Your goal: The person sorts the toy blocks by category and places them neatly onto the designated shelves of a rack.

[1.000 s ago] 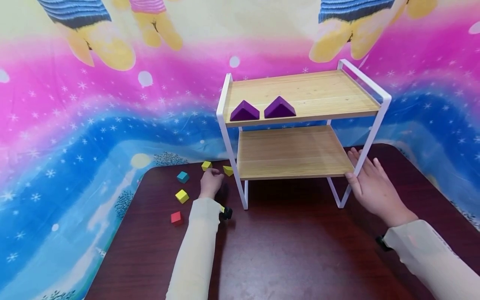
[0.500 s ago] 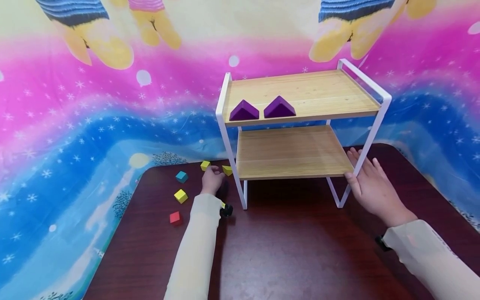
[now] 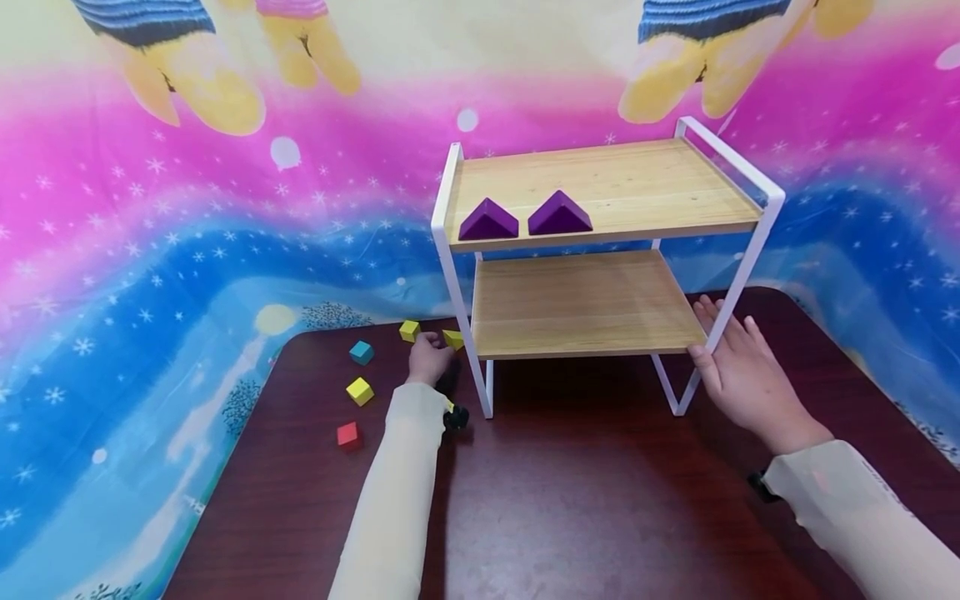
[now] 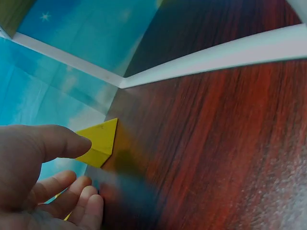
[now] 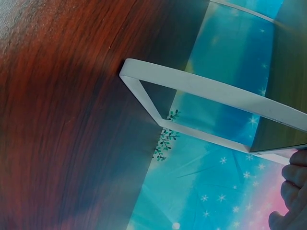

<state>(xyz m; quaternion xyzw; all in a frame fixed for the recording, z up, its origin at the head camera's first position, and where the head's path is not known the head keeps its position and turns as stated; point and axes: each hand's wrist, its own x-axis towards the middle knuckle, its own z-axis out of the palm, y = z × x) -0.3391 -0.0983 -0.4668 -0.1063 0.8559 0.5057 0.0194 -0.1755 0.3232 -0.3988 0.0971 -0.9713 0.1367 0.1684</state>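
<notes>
Yel. wedge [image 4: 103, 141], wht. rack frame [image 5: 192, 84]

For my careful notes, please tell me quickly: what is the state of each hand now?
Left hand: open, by the yellow wedge.
Right hand: open, against the side of the rack.

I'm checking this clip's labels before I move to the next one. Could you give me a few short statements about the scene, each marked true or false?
1. Two purple blocks stand on the top shelf. True.
2. The purple blocks are stacked. False: they stand side by side, apart.
3. The left hand is nearer the yellow wedge than the red block. True.
4. The red block sits on the lower shelf. False: it lies on the table.
5. The right hand is at the right side of the rack. True.
</notes>
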